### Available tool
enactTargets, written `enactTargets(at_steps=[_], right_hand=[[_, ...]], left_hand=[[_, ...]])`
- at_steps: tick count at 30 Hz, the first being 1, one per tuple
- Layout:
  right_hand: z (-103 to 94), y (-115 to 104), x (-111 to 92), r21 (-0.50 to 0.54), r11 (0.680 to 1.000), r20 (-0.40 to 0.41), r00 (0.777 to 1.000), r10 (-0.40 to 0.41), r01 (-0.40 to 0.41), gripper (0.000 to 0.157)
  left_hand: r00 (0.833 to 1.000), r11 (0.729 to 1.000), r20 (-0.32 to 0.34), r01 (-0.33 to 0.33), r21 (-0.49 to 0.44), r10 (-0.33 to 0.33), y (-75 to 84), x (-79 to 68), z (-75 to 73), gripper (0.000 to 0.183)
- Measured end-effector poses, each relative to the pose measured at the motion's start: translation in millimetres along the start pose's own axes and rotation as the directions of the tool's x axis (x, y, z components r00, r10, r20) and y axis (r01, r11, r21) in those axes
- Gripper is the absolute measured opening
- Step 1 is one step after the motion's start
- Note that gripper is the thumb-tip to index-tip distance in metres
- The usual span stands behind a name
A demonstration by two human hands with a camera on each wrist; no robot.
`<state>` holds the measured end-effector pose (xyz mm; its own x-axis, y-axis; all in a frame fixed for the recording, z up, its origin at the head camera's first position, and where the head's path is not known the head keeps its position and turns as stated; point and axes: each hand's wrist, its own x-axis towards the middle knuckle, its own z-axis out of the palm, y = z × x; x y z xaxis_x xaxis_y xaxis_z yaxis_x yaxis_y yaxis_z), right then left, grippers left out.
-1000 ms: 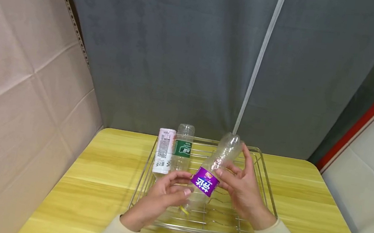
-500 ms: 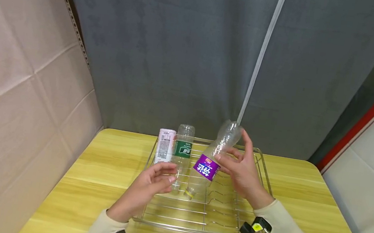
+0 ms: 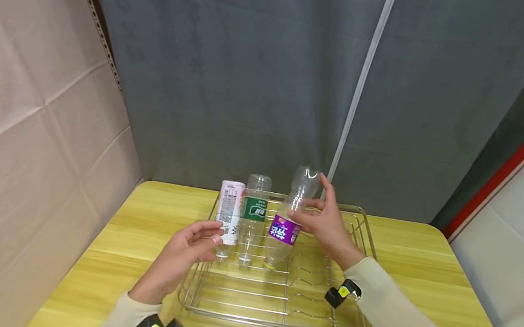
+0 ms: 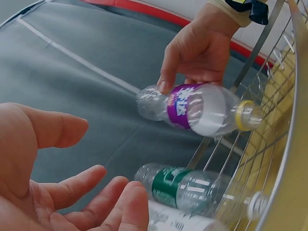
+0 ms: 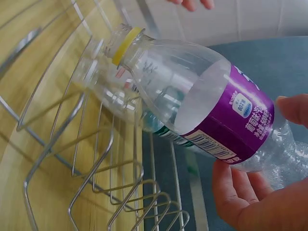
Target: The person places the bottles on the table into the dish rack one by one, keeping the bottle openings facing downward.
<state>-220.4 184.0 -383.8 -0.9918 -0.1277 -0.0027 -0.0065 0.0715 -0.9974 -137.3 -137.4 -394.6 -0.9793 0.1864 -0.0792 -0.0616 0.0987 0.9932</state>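
Observation:
My right hand grips a clear plastic bottle with a purple label. The bottle is neck down, its yellow neck ring low at the wires of the metal rack. In the right wrist view my thumb is on one side of it and the fingers on the other. To its left in the rack, a green-labelled clear bottle and a white-and-pink bottle stand neck down. My left hand holds nothing, its fingers loosely bent in front of the white-and-pink bottle.
The wire rack has wavy dividers on its right half and a raised wire rim. It sits on a yellow wood-grain table. A grey curtain hangs behind, with pale panels at both sides.
My left hand has let go of the purple-labelled bottle and moved left. My right hand has carried that bottle up and leftward, bringing it more upright beside the green-labelled one.

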Motion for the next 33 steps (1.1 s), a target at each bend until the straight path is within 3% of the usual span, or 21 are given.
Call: enactTargets(at_steps=[9, 13, 19, 23, 33], right_hand=[[7.7, 12, 18, -0.067, 0.998, 0.007, 1.0, 0.016, -0.015, 0.121], [10.5, 14, 26, -0.094, 0.995, 0.005, 1.0, 0.029, -0.028, 0.124], [15.0, 22, 37, -0.153, 0.988, -0.003, 1.0, 0.029, -0.029, 0.126], [16.7, 28, 43, -0.18, 0.983, -0.013, 1.0, 0.016, -0.018, 0.126], [19.3, 34, 48, -0.26, 0.965, -0.028, 0.999, 0.015, -0.022, 0.127]], left_hand=[[0.987, 0.998, -0.161, 0.038, 0.044, -0.031, -11.7, 4.0, -30.1, 0.048], [0.98, 0.997, -0.19, 0.059, 0.04, -0.05, -21.1, 6.2, -38.6, 0.048], [0.98, 0.996, -0.189, 0.079, 0.039, -0.071, -39.1, 13.2, -41.2, 0.047], [0.984, 0.995, -0.153, 0.101, 0.023, -0.096, -48.5, 18.2, -39.7, 0.049], [0.989, 0.992, -0.085, 0.121, -0.032, -0.124, -52.3, 20.3, -35.3, 0.051]])
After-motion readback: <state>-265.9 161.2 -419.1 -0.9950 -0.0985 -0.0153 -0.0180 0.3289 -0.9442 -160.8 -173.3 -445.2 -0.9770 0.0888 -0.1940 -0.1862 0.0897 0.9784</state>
